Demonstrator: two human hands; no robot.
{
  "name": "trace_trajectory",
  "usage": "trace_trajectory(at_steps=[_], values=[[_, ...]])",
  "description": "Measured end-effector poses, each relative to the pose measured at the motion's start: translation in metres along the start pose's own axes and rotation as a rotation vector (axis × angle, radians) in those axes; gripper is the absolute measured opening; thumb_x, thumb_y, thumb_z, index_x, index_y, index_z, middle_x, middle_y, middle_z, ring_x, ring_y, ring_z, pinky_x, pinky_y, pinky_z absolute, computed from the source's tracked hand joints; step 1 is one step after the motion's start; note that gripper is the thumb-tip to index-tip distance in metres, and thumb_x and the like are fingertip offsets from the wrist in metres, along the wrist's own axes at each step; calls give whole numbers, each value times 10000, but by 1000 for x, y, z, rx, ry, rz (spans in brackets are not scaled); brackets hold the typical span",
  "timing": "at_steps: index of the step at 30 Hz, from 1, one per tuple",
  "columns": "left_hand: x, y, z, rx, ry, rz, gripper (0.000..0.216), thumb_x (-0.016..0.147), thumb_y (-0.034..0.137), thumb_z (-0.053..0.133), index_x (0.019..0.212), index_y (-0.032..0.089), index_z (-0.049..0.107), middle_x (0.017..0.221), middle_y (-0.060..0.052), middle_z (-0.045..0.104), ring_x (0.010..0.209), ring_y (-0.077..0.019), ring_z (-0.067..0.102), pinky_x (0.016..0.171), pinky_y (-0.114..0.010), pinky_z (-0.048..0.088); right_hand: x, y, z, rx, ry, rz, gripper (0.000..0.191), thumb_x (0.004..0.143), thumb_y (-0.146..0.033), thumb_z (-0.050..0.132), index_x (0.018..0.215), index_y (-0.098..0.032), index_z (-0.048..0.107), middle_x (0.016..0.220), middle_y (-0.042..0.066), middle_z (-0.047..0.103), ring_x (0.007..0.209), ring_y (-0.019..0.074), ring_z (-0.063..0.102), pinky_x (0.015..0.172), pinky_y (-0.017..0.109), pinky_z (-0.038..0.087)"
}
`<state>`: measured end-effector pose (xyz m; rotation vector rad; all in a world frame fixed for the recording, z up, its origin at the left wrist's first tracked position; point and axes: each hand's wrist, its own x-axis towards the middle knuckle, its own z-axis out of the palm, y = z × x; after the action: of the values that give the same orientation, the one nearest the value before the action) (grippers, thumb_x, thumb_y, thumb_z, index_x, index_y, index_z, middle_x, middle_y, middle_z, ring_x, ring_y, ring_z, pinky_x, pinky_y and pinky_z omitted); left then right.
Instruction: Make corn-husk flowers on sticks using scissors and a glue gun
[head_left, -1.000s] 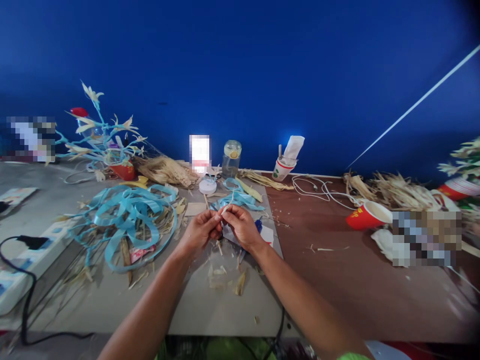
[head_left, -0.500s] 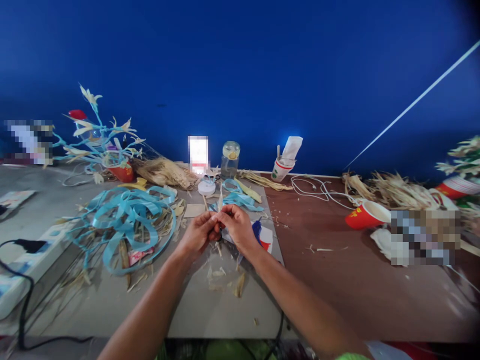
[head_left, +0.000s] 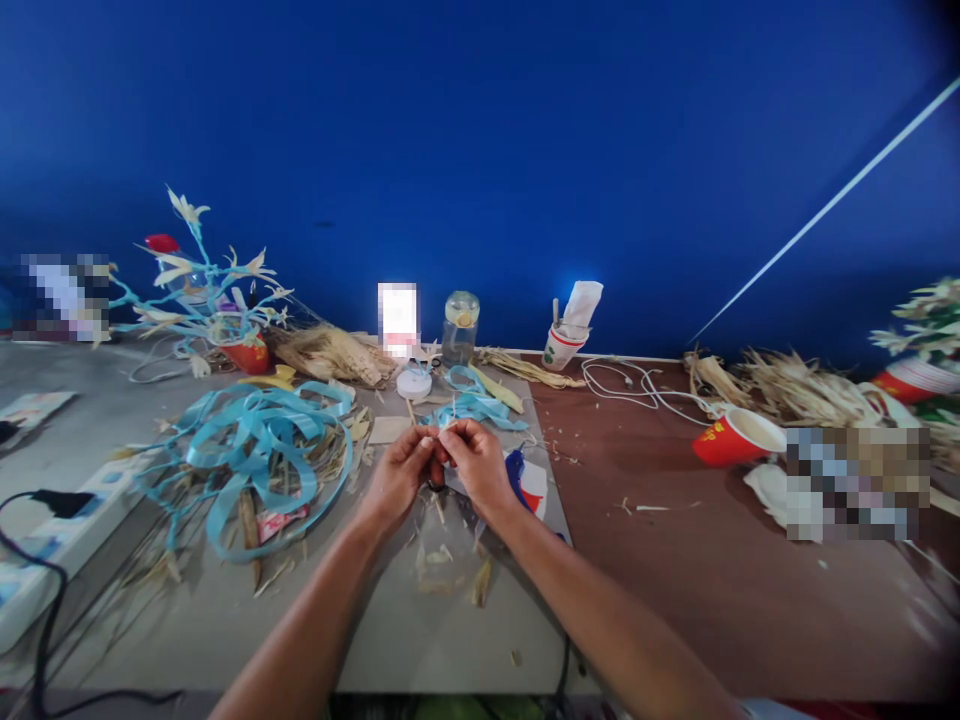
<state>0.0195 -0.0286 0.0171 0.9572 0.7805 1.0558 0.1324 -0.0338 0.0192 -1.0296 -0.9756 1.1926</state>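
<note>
The two hands meet in the middle of the view, just over the grey surface (head_left: pixel 225 610). The left hand (head_left: pixel 400 478) and the right hand (head_left: pixel 478 466) are both curled in. On each one the thumb and first finger are pressed shut on a husk strip (head_left: pixel 447 428). The fingertips of the two hands touch, or almost touch.

The strip sits right between the hands, at the far tips of the fingers, on the side away from the body. Neither hand is nearer to it, since each one pinches a part of it. Only a short bit peeks out above the fingers. It seems to point up and a little away, but it is too small to tell for sure which way it runs.

The strip is thin, pale and dry, like straw.

Loose husk bits (head_left: pixel 480 580) lie on the surface under the hands. A big loose heap of blue ribbon (head_left: pixel 255 440) lies to the left, near the left hand. Past the hands stand a white roll (head_left: pixel 414 380), a jar (head_left: pixel 459 325) and a white cup (head_left: pixel 562 347). Far to the left a blue branch with pale flowers stands in a red pot (head_left: pixel 251 355). A red cup (head_left: pixel 731 438) lies on its side, well apart to the right, with a white cord (head_left: pixel 630 380) behind it.
</note>
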Motion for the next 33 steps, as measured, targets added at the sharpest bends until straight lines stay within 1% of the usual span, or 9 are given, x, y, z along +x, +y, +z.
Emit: trace_trajectory(at_steps=[2, 5, 10, 13, 17, 21, 25, 29, 33], values=[[1, -3, -1, 18, 10, 19, 282, 760, 384, 632, 912, 155, 572, 648, 18, 587, 497, -82, 516, 514, -220, 404, 0, 0, 0, 8, 11, 15, 175, 719, -344, 592, 662, -200, 510, 511, -59, 495, 425, 84, 420, 449, 229, 342], [1, -4, -2, 42, 16, 40, 295, 776, 399, 611, 935, 152, 585, 643, 14, 587, 507, -87, 525, 530, -226, 420, 0, -1, -1, -30, 59, 10, 159, 711, -330, 594, 662, -198, 520, 537, -47, 512, 462, 93, 433, 468, 234, 344], [2, 2, -3, 80, 107, 95, 289, 735, 374, 662, 917, 152, 627, 811, -25, 638, 622, -96, 574, 621, -236, 458, 2, -1, -3, -149, 149, -49, 122, 700, -303, 590, 658, -193, 558, 591, -20, 556, 557, 120, 484, 545, 251, 383], [3, 2, -1, 149, 126, 83, 269, 688, 321, 712, 875, 142, 639, 772, -19, 644, 608, -90, 571, 612, -223, 452, 2, 2, -4, -221, 174, -63, 131, 697, -316, 598, 681, -187, 585, 631, -1, 595, 585, 136, 520, 574, 266, 403], [5, -1, 2, 137, 116, 84, 295, 644, 297, 744, 866, 148, 620, 681, 10, 627, 532, -88, 552, 534, -215, 426, 2, 4, -4, -237, 171, -38, 143, 685, -324, 610, 686, -182, 594, 636, 0, 605, 581, 139, 529, 573, 267, 407], [5, -4, -1, 149, 123, 77, 256, 679, 301, 717, 859, 136, 641, 586, 16, 603, 494, -84, 526, 513, -209, 404, 1, 0, -2, -201, 146, 17, 189, 665, -351, 640, 623, -179, 574, 546, -32, 541, 523, 115, 472, 539, 255, 371], [6, -4, -4, 40, 139, 47, 229, 652, 272, 734, 818, 131, 660, 571, 16, 599, 468, -70, 496, 491, -198, 383, 1, 1, -2, -87, 74, 107, 217, 650, -364, 668, 612, -178, 562, 486, -62, 478, 471, 89, 404, 494, 240, 324], [5, -1, -4, -59, 142, 36, 204, 627, 255, 749, 761, 131, 657, 577, 18, 589, 473, -64, 483, 490, -195, 387, 0, 1, -2, 34, 30, 153, 189, 608, -312, 697, 631, -180, 564, 520, -59, 501, 473, 82, 401, 489, 233, 317], [4, 2, -3, -98, 150, 6, 212, 608, 246, 760, 740, 131, 640, 600, 22, 587, 470, -54, 484, 490, -189, 392, 1, -4, -4, 153, 61, 158, 165, 566, -211, 661, 717, -190, 597, 595, -58, 522, 488, 73, 406, 503, 229, 318]])
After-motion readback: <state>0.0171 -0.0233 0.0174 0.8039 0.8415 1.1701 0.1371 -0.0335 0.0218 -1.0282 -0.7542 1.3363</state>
